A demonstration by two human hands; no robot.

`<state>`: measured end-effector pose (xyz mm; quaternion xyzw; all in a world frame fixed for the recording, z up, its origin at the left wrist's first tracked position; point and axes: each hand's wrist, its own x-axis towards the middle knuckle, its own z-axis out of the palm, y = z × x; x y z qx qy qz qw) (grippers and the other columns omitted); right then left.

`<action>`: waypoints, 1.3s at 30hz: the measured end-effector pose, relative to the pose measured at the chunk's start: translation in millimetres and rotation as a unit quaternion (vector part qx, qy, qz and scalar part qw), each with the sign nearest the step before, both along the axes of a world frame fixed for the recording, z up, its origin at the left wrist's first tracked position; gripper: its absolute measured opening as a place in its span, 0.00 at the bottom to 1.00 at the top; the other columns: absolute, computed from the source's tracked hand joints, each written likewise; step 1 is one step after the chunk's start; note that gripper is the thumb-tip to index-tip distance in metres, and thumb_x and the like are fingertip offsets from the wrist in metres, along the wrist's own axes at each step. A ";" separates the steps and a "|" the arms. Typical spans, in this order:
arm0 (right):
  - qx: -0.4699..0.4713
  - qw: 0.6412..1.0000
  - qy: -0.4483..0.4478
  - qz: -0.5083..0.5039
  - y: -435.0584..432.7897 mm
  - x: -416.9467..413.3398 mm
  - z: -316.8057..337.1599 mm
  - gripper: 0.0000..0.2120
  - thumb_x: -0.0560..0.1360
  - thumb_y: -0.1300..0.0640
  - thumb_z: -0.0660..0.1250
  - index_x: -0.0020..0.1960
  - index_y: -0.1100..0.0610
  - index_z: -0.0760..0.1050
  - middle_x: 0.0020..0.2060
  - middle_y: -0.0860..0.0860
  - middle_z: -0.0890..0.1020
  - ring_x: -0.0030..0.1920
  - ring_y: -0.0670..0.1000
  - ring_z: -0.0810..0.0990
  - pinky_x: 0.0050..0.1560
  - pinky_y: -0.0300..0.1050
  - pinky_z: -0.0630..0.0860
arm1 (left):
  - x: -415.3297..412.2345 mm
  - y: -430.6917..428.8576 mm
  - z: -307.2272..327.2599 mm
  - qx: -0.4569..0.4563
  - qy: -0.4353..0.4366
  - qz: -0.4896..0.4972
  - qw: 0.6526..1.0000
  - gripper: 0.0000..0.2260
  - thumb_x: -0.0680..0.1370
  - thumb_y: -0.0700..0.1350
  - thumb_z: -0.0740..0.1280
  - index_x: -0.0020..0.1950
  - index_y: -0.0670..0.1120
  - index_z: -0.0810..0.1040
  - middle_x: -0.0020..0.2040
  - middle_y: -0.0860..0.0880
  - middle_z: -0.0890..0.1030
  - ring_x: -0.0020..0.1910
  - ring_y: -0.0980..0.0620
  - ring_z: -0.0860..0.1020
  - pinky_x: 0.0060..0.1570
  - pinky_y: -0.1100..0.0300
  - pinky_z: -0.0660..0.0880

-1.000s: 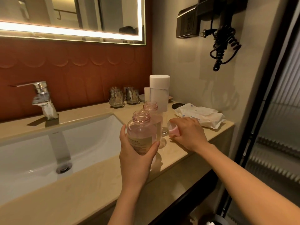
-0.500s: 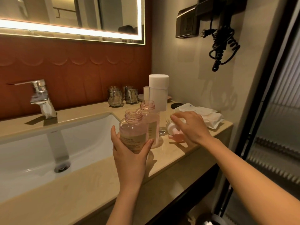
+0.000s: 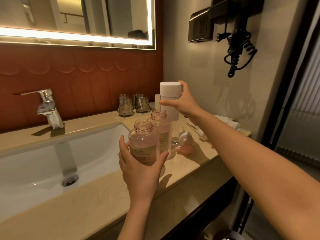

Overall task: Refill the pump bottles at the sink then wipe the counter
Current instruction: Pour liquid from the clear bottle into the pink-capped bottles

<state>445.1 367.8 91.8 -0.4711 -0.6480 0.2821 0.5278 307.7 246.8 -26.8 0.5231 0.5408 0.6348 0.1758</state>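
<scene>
Glass tumblers (image 3: 125,106) stand by the red wall (image 3: 69,80); a hair dryer (image 3: 239,19) hangs near the lit mirror (image 3: 78,18).

Lit mirror (image 3: 78,19) glows along its edge. Below it, rust-red panelled wall (image 3: 78,84). Right of mirror: cream wall (image 3: 181,70), black coiled-cord hairdryer (image 3: 240,23) mounted.

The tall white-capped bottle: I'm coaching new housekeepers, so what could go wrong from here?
The right hand grips the tall bottle right behind the second open bottle; lifting it across could topple that one.
The pink bottle in the left hand is uncapped, so a knock could spill onto the counter.
</scene>
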 end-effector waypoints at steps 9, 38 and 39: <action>0.008 1.000 -0.005 -0.010 6.7 -4.0 10.1 0.41 0.63 0.61 0.78 0.67 0.51 0.59 0.57 0.52 0.71 0.53 0.51 0.74 0.48 0.45 0.76 | 1.1 -6.3 3.6 -0.008 0.006 0.007 1.000 0.50 0.58 0.67 0.69 0.75 0.56 0.52 0.73 0.52 0.61 0.71 0.51 0.58 0.68 0.39 0.63; 0.156 0.961 0.083 0.211 -80.4 -78.0 122.3 0.40 0.65 0.62 0.76 0.69 0.54 0.58 0.57 0.55 0.71 0.54 0.53 0.77 0.50 0.47 0.80 | -73.4 -27.8 116.5 0.110 0.049 0.068 0.990 0.36 0.68 0.57 0.72 0.72 0.51 0.62 0.70 0.53 0.65 0.67 0.57 0.63 0.62 0.60 0.63; 0.149 0.959 0.081 0.229 -88.2 -84.0 122.0 0.40 0.65 0.62 0.76 0.70 0.54 0.58 0.57 0.56 0.71 0.55 0.54 0.76 0.51 0.47 0.80 | -76.0 -32.7 123.3 0.116 0.058 0.063 0.990 0.36 0.68 0.56 0.72 0.72 0.52 0.62 0.71 0.53 0.65 0.67 0.58 0.63 0.61 0.61 0.62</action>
